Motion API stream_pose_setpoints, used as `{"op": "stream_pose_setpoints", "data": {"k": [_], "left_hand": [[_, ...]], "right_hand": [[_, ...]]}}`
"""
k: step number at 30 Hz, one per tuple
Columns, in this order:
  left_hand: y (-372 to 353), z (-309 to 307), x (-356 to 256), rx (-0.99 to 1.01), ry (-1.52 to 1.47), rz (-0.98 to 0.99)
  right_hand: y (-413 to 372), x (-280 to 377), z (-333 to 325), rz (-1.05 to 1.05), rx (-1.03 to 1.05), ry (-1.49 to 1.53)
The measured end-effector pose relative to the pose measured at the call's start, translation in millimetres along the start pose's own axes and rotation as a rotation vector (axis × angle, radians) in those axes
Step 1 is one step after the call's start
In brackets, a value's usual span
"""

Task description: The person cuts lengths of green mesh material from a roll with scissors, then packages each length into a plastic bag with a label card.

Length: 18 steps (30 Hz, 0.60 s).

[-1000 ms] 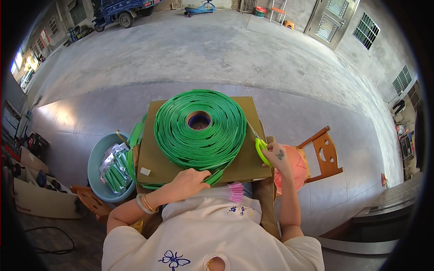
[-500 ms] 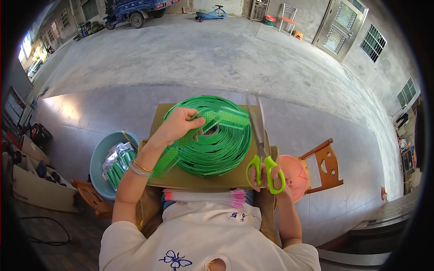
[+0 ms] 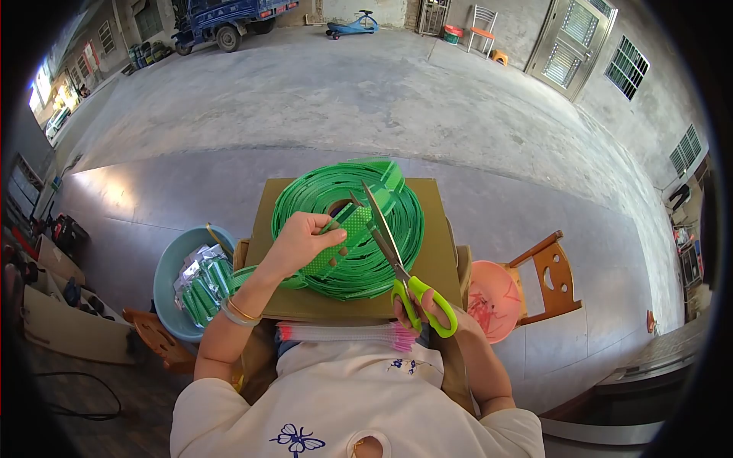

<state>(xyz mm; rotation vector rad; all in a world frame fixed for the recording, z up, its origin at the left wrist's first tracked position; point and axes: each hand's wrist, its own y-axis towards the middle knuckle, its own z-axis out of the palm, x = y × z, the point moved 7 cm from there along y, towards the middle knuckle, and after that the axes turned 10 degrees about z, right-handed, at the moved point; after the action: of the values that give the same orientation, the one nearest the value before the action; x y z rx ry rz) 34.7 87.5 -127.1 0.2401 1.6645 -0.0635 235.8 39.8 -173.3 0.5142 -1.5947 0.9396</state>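
My left hand (image 3: 305, 243) pinches a green printed plastic strip (image 3: 355, 221) between thumb and fingers. The strip comes off a large flat roll (image 3: 382, 267) of the same green material, lying on a brown cardboard surface (image 3: 434, 206). In my right hand (image 3: 427, 309) is a pair of scissors (image 3: 391, 256) with lime-green handles, fingers through the loops. The blades are apart and point away from me, one to each side of the strip, just right of my left fingertips. Across my lap lies a bundle of clear plastic strips (image 3: 343, 333) with pink ends.
To the left stands a blue basin (image 3: 163, 278) with green and silver packets (image 3: 202, 282). A pink basin (image 3: 504, 286) with pinkish scraps sits on a wooden chair (image 3: 561, 275) to the right. Farther off are a blue truck (image 3: 229, 19) and a ride-on toy (image 3: 353, 25).
The scissors have moved left and their blades have spread around the strip. My left hand has come slightly down and nearer, the strip's loose end now reaching toward the left basin.
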Motion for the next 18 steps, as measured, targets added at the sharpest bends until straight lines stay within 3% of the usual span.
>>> {"op": "stream_pose_setpoints", "data": {"k": [18], "left_hand": [[-7.5, 4.0, -7.0, 0.002, 0.041, 0.039]], "right_hand": [[-0.7, -4.3, 2.4, 0.020, 0.035, 0.065]]}}
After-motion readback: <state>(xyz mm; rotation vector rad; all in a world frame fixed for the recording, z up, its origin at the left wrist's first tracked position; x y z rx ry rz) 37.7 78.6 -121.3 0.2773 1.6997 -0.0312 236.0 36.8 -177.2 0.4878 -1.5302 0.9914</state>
